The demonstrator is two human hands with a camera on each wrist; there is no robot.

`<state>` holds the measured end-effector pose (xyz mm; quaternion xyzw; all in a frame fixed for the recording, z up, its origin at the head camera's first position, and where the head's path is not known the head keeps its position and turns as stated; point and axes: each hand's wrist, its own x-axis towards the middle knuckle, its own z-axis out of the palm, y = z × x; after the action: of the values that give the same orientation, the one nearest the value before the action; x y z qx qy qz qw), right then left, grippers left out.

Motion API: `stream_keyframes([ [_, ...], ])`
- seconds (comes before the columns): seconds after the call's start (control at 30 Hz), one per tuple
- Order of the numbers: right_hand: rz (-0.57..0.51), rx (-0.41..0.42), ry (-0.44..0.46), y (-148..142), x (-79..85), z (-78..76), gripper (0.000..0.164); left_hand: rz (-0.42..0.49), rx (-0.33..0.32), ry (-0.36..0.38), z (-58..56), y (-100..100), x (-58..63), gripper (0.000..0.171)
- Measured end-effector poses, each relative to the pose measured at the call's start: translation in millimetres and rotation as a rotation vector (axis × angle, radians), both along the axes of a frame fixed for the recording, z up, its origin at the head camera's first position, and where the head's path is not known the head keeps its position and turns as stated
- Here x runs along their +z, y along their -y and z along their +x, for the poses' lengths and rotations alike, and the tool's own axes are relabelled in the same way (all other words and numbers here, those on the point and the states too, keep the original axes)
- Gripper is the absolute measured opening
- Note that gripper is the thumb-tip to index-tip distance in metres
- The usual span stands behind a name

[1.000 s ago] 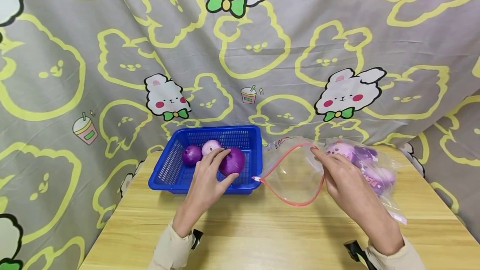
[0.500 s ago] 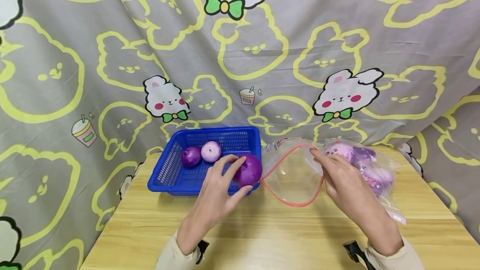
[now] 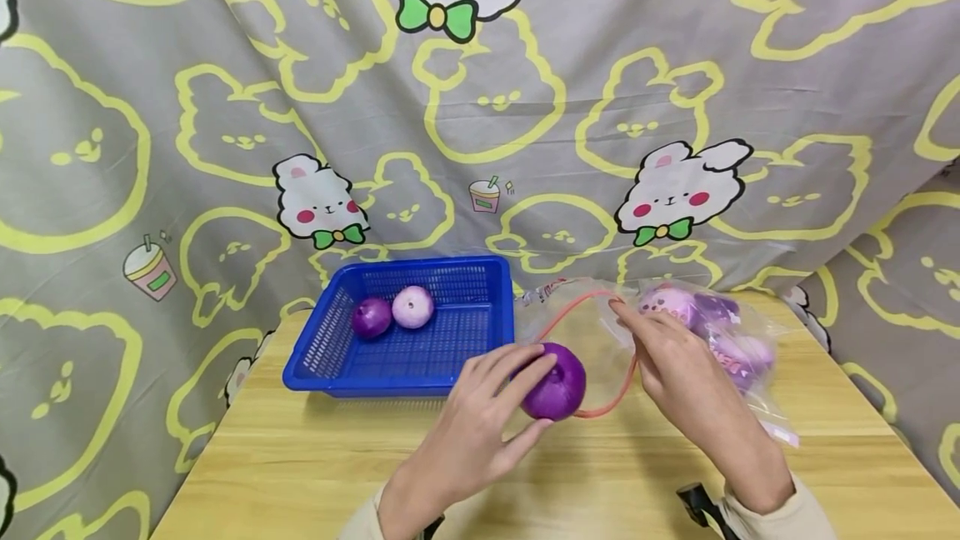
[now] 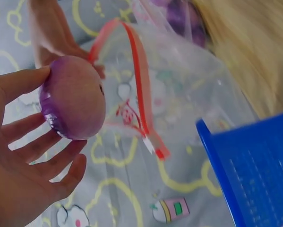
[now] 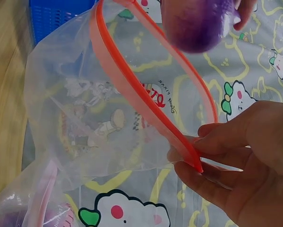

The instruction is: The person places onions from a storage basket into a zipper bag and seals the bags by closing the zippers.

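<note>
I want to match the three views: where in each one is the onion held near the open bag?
Head: onion right of centre, lower half.
Left wrist: onion left of centre, slightly above mid-height.
Right wrist: onion right of centre, cut by the top edge.
Shared landmark: the red bag rim, visible in all three.

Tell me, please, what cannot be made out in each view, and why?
Head view: the red lettering on the open zip bag, too small to read.
Head view: the full contents of the filled plastic bag, partly hidden by the right grip and creased plastic.
Right wrist view: the rest of the purple onion, cut off by the top edge.
Left wrist view: the rest of the blue basket, beyond the right edge.
</note>
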<state>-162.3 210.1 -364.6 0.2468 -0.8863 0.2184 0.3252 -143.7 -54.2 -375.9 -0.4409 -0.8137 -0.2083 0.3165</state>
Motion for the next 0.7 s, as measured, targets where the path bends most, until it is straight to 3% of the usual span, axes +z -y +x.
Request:
stream_keyframes([
  [0.17, -0.004, 0.012, -0.009, 1, 0.8, 1.1, 0.053, -0.078, 0.004, -0.026, 0.4, -17, -3.3, 0.065],
  [0.33, -0.005, 0.017, -0.004, 2, 1.2, 2.0, 0.053, -0.169, 0.052, -0.053, -0.3, -28, -12.3, 0.069],
  [0.5, -0.006, 0.020, -0.007, 3, 1.5, 2.2, 0.052, -0.204, 0.105, -0.080, -0.8, -33, -20.4, 0.067],
  [0.7, -0.005, 0.025, -0.017, 2, 1.7, 3.6, 0.052, -0.217, 0.150, -0.012, -1.7, -36, -24.6, 0.063],
])
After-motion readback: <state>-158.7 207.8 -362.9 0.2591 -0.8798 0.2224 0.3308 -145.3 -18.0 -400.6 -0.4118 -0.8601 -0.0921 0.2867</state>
